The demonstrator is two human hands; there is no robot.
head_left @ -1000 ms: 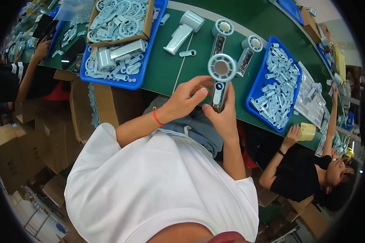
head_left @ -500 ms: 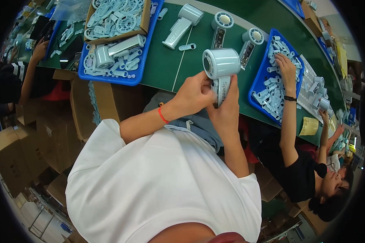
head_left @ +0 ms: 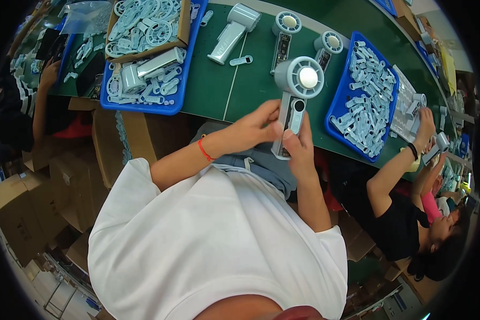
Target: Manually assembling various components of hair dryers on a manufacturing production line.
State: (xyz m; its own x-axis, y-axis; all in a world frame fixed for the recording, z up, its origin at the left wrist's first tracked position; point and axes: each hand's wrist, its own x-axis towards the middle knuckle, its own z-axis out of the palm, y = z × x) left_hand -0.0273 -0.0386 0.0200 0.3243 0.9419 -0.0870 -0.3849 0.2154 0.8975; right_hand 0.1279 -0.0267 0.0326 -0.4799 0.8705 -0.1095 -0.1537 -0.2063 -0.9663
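A pale blue handheld fan [head_left: 303,80] is upright between my two hands, its round vented head turned up toward me. A small button panel [head_left: 296,114] sits on the front of its handle, where dark inner parts show beside and below it. My left hand [head_left: 261,127] is closed on the left side of the handle, thumb on the front. My right hand [head_left: 301,149] wraps the right side, its thumb pressed at the lower end of the panel. Some of my fingers are hidden behind the handle.
On the green table [head_left: 205,88] stand a white-blue fan casing [head_left: 233,33] and two opened fans [head_left: 284,40]. A blue tray [head_left: 180,98] of parts is left, another blue tray [head_left: 333,120] right. A co-worker's hand [head_left: 425,127] reaches beyond it.
The fan has been turned in my hands, so its opened front with the button panel now shows instead of the printed back. The co-worker's hand has left the right tray.
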